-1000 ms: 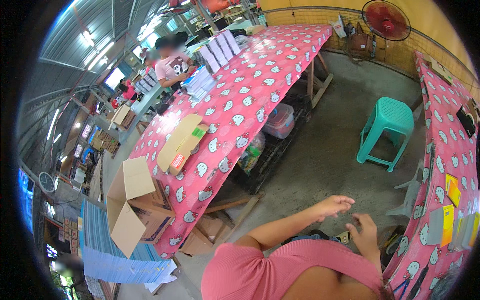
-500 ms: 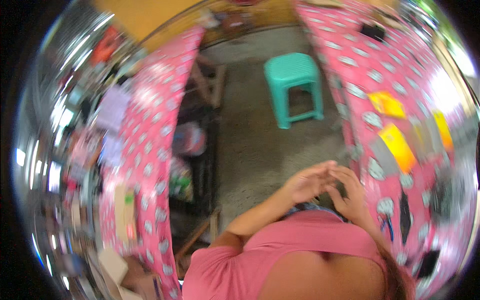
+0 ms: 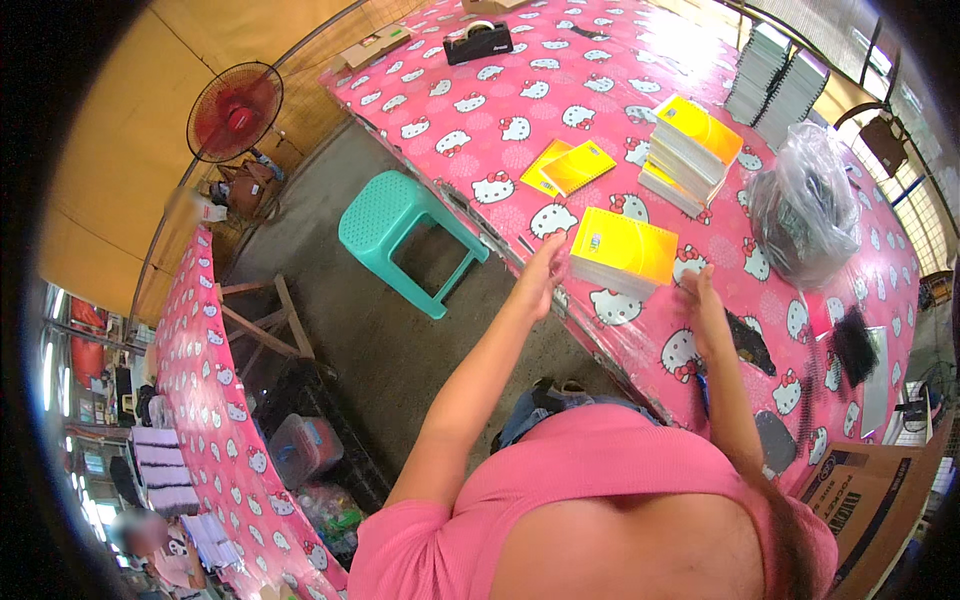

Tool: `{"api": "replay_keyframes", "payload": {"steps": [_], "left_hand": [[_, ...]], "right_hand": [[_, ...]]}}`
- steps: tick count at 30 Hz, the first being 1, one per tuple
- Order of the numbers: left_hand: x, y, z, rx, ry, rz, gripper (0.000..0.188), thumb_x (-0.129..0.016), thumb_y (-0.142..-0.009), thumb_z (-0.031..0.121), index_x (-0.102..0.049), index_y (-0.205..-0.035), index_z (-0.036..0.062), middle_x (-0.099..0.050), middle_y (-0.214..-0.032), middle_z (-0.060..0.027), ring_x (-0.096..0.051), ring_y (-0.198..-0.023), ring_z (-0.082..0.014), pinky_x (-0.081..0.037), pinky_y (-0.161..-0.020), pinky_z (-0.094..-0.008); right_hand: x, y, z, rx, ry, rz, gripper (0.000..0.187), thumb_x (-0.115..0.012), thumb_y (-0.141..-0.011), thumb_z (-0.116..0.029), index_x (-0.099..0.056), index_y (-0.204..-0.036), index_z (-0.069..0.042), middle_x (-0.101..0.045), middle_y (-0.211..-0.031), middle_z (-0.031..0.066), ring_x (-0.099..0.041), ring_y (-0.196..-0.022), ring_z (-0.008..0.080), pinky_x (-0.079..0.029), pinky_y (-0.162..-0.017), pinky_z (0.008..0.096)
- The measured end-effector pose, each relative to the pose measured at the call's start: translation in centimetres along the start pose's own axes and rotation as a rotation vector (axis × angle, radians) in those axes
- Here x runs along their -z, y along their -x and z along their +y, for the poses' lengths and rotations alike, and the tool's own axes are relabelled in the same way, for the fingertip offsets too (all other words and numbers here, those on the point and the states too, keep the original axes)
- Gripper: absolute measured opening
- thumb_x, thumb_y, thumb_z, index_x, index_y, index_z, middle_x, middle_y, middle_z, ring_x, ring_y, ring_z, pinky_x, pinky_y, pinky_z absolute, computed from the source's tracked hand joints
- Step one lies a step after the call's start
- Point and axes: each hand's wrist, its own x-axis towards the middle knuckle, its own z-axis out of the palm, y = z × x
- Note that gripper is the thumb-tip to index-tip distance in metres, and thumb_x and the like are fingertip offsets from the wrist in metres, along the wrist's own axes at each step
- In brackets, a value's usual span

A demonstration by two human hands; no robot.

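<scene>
A short stack of yellow-covered spiral notebooks sits near the edge of the pink table. My left hand is held at the stack's left side, fingers stretched out. On the other side, my right hand hovers just off the stack with its fingers apart. Neither hand holds anything; whether the left fingertips touch the stack I cannot tell. Behind it lie two thin yellow notebooks, overlapping. A taller stack of yellow notebooks stands to their right.
A clear plastic bag with dark contents, black spiral coils, tall grey notebook stacks and a tape dispenser are on the table. A green stool stands beside it. A cardboard box is near right; another person is far left.
My view has swung right toward the table with the notebooks. My hands, close together before, have separated and reached out to both sides of the short stack.
</scene>
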Motion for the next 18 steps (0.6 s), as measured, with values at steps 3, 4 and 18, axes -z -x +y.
{"api": "replay_keyframes", "payload": {"steps": [3,4,18], "left_hand": [[-1.5,-2.6,0.4,0.119,-0.033,-0.336,0.052,-0.051,-0.084,0.045,-0.047,-0.123,0.0104,-0.050,-0.123,-0.0017,-0.045,-0.113,-0.0167,-0.028,-0.099,-0.0335],[-3.9,-1.3,1.1,0.142,-0.122,-0.256,0.054,-0.049,-0.085,0.048,-0.046,-0.123,0.0092,-0.054,-0.121,-0.0037,-0.048,-0.113,-0.0156,-0.030,-0.099,-0.0323],[-5.0,1.4,-1.0,0.135,-0.183,-0.196,0.060,-0.062,-0.079,0.039,-0.044,-0.121,0.0010,-0.054,-0.108,-0.0090,-0.051,-0.103,-0.0148,-0.038,-0.089,-0.0303]], "right_hand": [[-2.5,-1.3,-0.5,-0.094,-0.189,-0.200,0.094,-0.025,-0.081,-0.073,-0.036,-0.129,0.006,-0.043,-0.131,0.0146,-0.043,-0.117,0.0242,-0.029,-0.100,0.0382],[-2.7,-1.8,-1.0,-0.044,-0.243,-0.297,0.093,-0.021,-0.080,-0.075,-0.037,-0.130,0.002,-0.043,-0.131,0.0134,-0.043,-0.117,0.0236,-0.028,-0.101,0.0394],[-1.3,0.3,1.3,-0.021,-0.369,-0.108,0.059,-0.045,-0.088,-0.052,-0.041,-0.127,-0.008,-0.054,-0.118,0.0041,-0.050,-0.108,0.0199,-0.035,-0.095,0.0340]]}}
